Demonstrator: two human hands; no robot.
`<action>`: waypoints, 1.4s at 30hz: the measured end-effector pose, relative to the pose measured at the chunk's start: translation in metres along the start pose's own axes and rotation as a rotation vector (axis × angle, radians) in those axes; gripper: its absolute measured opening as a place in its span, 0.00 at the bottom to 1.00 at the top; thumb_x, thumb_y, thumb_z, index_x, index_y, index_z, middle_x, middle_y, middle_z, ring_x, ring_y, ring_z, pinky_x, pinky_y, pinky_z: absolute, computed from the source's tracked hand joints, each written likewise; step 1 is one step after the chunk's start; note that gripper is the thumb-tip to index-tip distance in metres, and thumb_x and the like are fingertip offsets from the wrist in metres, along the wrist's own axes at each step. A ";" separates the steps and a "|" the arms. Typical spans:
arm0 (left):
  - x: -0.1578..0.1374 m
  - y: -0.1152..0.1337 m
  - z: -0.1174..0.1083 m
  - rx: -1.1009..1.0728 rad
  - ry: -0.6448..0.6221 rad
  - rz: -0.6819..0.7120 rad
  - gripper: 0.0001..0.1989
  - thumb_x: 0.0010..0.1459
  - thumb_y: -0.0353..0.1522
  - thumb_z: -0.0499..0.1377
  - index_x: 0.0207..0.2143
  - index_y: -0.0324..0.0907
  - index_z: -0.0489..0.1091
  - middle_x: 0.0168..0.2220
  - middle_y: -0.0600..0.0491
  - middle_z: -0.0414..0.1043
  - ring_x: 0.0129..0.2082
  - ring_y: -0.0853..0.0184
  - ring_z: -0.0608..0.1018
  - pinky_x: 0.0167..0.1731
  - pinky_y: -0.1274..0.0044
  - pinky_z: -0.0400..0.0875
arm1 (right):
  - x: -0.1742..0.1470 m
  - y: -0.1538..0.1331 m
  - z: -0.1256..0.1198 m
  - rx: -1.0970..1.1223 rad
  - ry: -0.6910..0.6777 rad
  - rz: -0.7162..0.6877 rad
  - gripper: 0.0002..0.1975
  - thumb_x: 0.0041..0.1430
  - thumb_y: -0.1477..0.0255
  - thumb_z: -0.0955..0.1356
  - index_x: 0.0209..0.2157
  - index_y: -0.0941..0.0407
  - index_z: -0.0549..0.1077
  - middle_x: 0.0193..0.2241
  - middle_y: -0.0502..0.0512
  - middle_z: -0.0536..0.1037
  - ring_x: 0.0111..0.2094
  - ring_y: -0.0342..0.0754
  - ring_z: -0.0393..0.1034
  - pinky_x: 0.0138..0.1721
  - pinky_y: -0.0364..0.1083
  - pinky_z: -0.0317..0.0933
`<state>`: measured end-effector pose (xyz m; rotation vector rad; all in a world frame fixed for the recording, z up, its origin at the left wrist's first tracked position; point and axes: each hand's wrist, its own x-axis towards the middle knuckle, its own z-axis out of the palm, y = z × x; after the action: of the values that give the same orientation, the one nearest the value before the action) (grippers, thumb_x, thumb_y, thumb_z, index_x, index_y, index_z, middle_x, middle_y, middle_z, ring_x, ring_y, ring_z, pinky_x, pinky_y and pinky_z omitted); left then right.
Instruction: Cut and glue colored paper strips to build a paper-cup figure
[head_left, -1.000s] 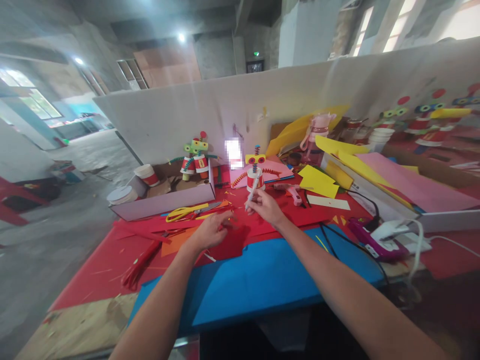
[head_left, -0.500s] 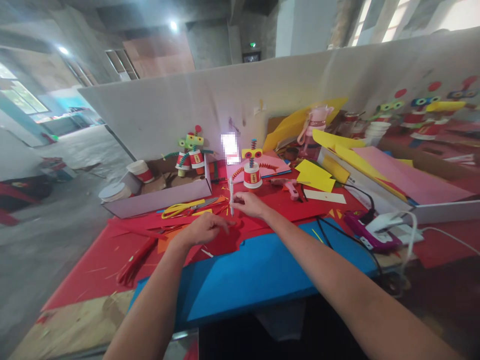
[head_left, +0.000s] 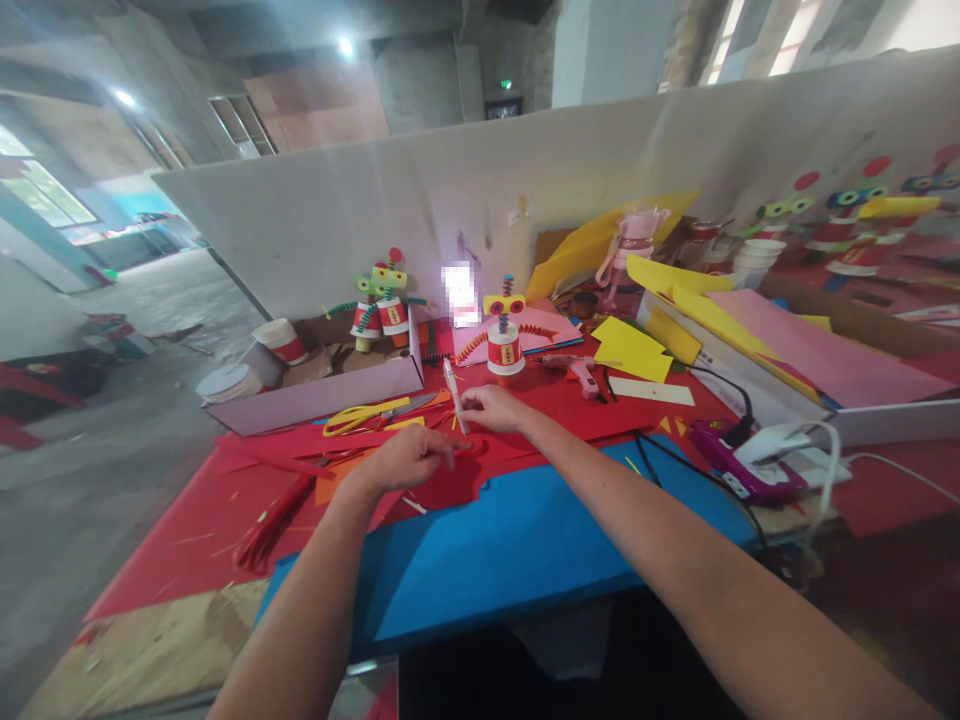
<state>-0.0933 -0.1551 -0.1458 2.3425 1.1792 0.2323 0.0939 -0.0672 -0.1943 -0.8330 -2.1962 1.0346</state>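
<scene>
My right hand (head_left: 491,410) is closed round a slim white pen (head_left: 452,388). The pen leans with its upper end to the left, and its lower end is at the red paper (head_left: 525,440). Low over the same red paper, my left hand (head_left: 409,458) has its fingers reaching toward the pen's lower end. They are apart and partly curled, holding nothing that I can see. Just behind the pen stands a paper-cup robot figure (head_left: 505,350) with a yellow head and coiled orange arms. Yellow-handled scissors (head_left: 360,415) lie left of the pen.
Blue sheet (head_left: 510,570) covers the near edge. A pink glue gun (head_left: 574,372) lies right of the figure, near a purple power strip (head_left: 739,465) with cables. At the left, a cardboard box (head_left: 322,398) stands before two more figures. Red gloves (head_left: 277,525) lie at left.
The pen has tipped from nearly upright to leaning left at its top. My left fingers have shifted slightly to the right over the red paper; the right hand stays almost in place.
</scene>
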 end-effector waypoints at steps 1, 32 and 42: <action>0.000 0.000 0.000 -0.002 0.001 0.002 0.19 0.42 0.21 0.48 0.28 0.41 0.77 0.41 0.53 0.80 0.39 0.67 0.79 0.42 0.78 0.70 | 0.000 0.000 0.001 0.010 -0.002 0.003 0.04 0.55 0.76 0.67 0.27 0.60 0.72 0.24 0.50 0.76 0.26 0.41 0.67 0.28 0.39 0.55; 0.001 0.000 0.006 -0.026 0.036 -0.022 0.18 0.42 0.22 0.49 0.28 0.41 0.77 0.41 0.53 0.80 0.39 0.66 0.80 0.39 0.79 0.70 | 0.002 0.006 0.004 0.084 -0.033 -0.015 0.03 0.55 0.77 0.65 0.27 0.58 0.68 0.25 0.48 0.75 0.28 0.41 0.67 0.31 0.40 0.58; 0.001 0.001 0.005 -0.013 0.044 -0.035 0.17 0.43 0.22 0.50 0.28 0.41 0.77 0.38 0.54 0.81 0.33 0.68 0.79 0.33 0.81 0.69 | -0.006 0.011 0.002 0.153 0.008 0.019 0.05 0.56 0.77 0.64 0.26 0.57 0.66 0.24 0.48 0.75 0.26 0.41 0.69 0.30 0.39 0.59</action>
<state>-0.0897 -0.1567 -0.1497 2.3146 1.2349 0.2800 0.0997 -0.0667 -0.2053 -0.7881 -2.0760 1.1898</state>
